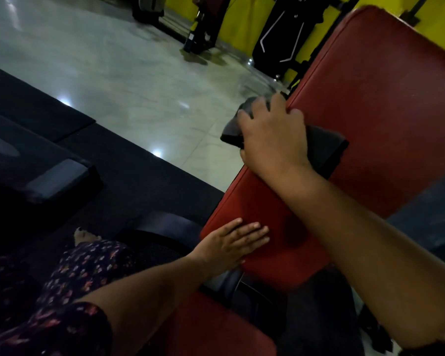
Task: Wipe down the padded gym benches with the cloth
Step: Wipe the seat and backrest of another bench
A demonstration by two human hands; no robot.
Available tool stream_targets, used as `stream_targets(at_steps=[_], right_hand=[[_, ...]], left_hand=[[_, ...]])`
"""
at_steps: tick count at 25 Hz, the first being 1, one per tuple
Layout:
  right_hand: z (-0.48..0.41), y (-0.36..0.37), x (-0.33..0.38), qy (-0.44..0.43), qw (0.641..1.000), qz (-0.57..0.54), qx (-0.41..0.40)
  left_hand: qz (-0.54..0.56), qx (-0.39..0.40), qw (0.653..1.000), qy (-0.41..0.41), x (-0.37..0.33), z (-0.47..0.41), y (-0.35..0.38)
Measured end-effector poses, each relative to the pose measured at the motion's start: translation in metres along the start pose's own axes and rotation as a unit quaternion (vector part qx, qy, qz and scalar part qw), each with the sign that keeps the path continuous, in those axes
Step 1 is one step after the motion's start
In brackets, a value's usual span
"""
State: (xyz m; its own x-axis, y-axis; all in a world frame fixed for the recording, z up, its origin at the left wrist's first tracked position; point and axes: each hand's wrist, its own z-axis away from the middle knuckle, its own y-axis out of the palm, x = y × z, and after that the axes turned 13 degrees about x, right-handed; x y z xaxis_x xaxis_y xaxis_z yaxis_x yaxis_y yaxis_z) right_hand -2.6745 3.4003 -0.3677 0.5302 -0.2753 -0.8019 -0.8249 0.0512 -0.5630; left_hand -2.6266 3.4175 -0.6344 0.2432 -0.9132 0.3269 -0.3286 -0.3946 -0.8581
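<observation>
Right hand (272, 140) clamped on cloth (326, 150) atop red bench (370, 86) (left hand (231, 242) flat), glossy floor (126, 73) beyond.

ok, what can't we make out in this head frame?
All head view.
- cloth: mostly under the right hand, full shape hidden.
- red bench pad: far end cut by top and right edges; right forearm covers part.
- second red pad: cut by bottom edge, partly behind left forearm.
- bench frame: one dark piece shows between the pads, rest beneath them.
- pad wet or dry: too dim, blurred.
</observation>
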Motion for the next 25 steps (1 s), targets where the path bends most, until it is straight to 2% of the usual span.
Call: stream_targets(at_steps=[1,3,5,8,12,13,14,16,17,18,19,20,22,25], right_hand=[[0.005,0.002,0.012,-0.003,1.0,0.016,-0.007],[0.022,0.014,0.046,-0.092,0.995,0.035,0.014],[0.037,0.022,0.061,-0.144,0.987,0.022,0.064],[0.023,0.01,0.023,-0.071,0.995,-0.061,0.027],[-0.01,-0.008,-0.04,0.115,0.987,-0.063,-0.089],[-0.014,-0.012,-0.04,0.125,0.985,-0.055,-0.101],[-0.014,-0.013,-0.033,0.092,0.991,-0.028,-0.095],[0.002,0.0,-0.006,-0.03,0.996,0.048,-0.062],[0.009,0.0,-0.004,-0.077,0.995,0.046,-0.035],[0.009,0.0,-0.011,-0.08,0.996,-0.003,-0.041],[0.007,-0.001,-0.024,-0.043,0.995,-0.063,-0.072],[0.008,-0.003,-0.038,0.019,0.988,-0.11,-0.104],[0.024,0.004,-0.058,0.116,0.951,-0.208,-0.2],[0.083,0.038,-0.052,0.161,0.877,-0.318,-0.322]], left_hand=[[-0.001,0.008,1.0,0.0,0.001,0.001,-0.001],[-0.011,0.014,1.0,0.014,0.006,0.002,-0.001],[-0.026,0.006,0.999,0.032,0.011,0.0,-0.002],[-0.04,-0.026,0.998,0.038,0.021,-0.002,-0.003],[0.023,-0.071,0.996,0.038,0.038,-0.022,-0.02],[0.027,-0.075,0.996,0.035,0.041,-0.027,-0.026],[0.029,-0.081,0.996,0.035,0.044,-0.033,-0.032],[0.032,-0.094,0.995,0.023,0.048,-0.042,-0.04],[0.037,-0.103,0.994,0.005,0.051,-0.046,-0.044],[0.041,-0.115,0.992,-0.015,0.056,-0.05,-0.05],[0.038,-0.124,0.991,-0.027,0.064,-0.054,-0.054],[0.025,-0.13,0.991,-0.025,0.071,-0.057,-0.057],[-0.009,-0.146,0.989,0.001,0.088,-0.063,-0.063],[0.028,-0.242,0.969,-0.035,0.131,-0.09,-0.105]])
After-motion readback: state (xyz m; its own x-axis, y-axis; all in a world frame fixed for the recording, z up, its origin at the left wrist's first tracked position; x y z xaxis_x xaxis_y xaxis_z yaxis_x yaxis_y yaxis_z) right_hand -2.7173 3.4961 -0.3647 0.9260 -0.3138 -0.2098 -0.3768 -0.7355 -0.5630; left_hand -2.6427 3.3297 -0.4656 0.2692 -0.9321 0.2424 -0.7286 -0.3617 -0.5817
